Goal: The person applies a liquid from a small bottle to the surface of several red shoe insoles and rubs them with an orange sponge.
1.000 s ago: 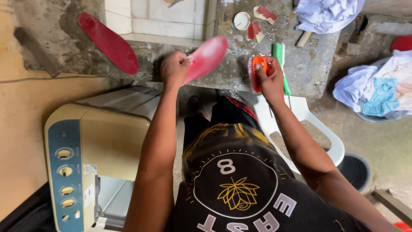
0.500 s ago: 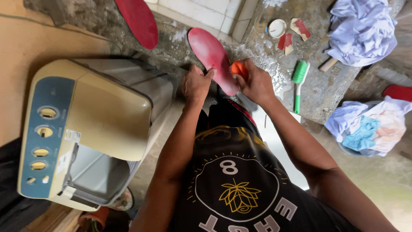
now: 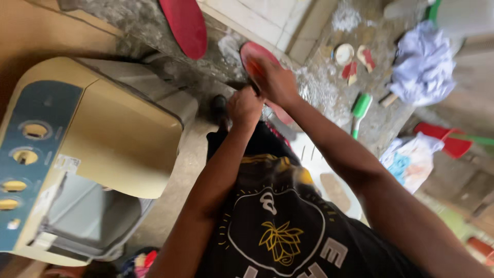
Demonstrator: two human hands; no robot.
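1. While the left hand closes around the near end of the red shoe insole, the insole lies on the wet concrete ledge. This grip appears to pin the insole flat so that it cannot slide.
2. The right hand lies over the middle of the same insole, fingers curled shut. Whether they enclose a brush or other item cannot be told; the frame is blurred there.
3. A second red insole lies on the ledge to the left, well apart from both hands, as if set aside.
4. A green-handled scrubbing brush lies on the ledge to the right of the right forearm, within reach but untouched.
5. Small red and white scraps and a crumpled pale cloth lie farther right, near the brush.
6. A beige and blue twin-tub washing machine stands at the left, its lid raised. It bounds movement on the left side.
7. A white plastic chair sits beneath the torso, close to the ledge front.
8. Open room: bare ledge surface shows between the two insoles and between the right hand and the brush. The ledge front edge runs just beside the left hand.
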